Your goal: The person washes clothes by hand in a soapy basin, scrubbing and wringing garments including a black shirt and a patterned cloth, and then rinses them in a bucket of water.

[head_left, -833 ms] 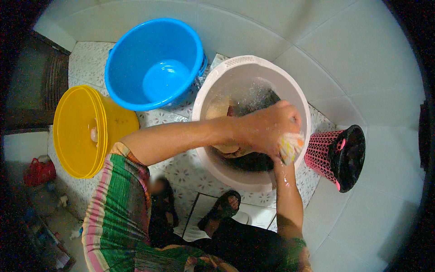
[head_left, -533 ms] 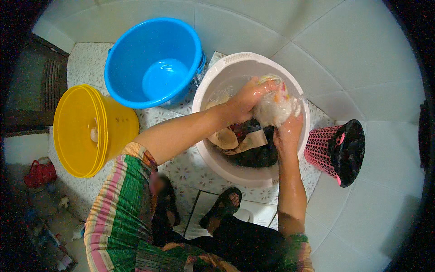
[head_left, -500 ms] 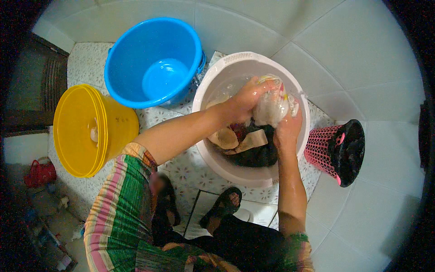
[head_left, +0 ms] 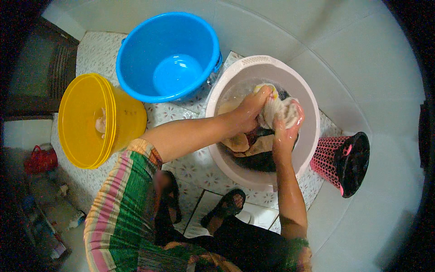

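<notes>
Both my hands grip a wet white cloth with yellow marks (head_left: 274,111) inside a pale pink basin (head_left: 313,122). My left hand (head_left: 252,106) is closed on its left side, thumb on the top. Around the cloth's right and lower side curl the fingers of my right hand (head_left: 287,128). The cloth is bunched up, low over the water. Below it in the basin lie beige fabric pieces (head_left: 238,143), one of them cup-shaped, and a dark cloth (head_left: 253,162), partly under water.
A blue tub (head_left: 179,75) with a wet bottom stands left of the basin. Farther left is a yellow bucket (head_left: 131,115) with something pale inside. A pink perforated bin (head_left: 327,158) lined with a black bag stands at the right, near the tiled wall (head_left: 358,72).
The cloth and both hands have come lower in the basin, and the cloth is more squeezed together. The whole view has shifted slightly.
</notes>
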Motion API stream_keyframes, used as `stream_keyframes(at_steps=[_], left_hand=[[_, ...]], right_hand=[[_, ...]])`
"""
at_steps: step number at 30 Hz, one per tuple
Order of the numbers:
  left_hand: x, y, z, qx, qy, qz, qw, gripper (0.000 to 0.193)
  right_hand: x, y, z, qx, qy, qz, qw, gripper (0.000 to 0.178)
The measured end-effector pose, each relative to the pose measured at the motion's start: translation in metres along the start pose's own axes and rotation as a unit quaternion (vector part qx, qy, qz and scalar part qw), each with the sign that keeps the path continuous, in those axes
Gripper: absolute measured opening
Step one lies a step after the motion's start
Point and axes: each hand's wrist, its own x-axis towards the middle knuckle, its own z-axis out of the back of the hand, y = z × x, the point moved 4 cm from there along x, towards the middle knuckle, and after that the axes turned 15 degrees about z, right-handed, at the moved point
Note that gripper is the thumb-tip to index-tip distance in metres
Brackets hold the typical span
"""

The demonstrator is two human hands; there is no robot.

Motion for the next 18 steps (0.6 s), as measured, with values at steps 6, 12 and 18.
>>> stream_keyframes(at_steps=[6, 12, 18], left_hand=[[-0.009, 0.004, -0.024, 0.508, -0.088, -0.228, 0.826, 0.043], [0.030, 0.004, 0.016, 0.282, -0.052, -0.036, 0.957, 0.056], [-0.015, -0.015, -0.061, 0.658, -0.075, -0.457, 0.594, 0.049]], right_hand=[[0.002, -0.011, 0.008, 0.148, -0.096, -0.109, 0.978, 0.048], [0.011, -0.024, 0.005, 0.293, -0.163, -0.238, 0.912, 0.025], [0.032, -0.041, 0.020, 0.669, -0.073, -0.355, 0.649, 0.026]])
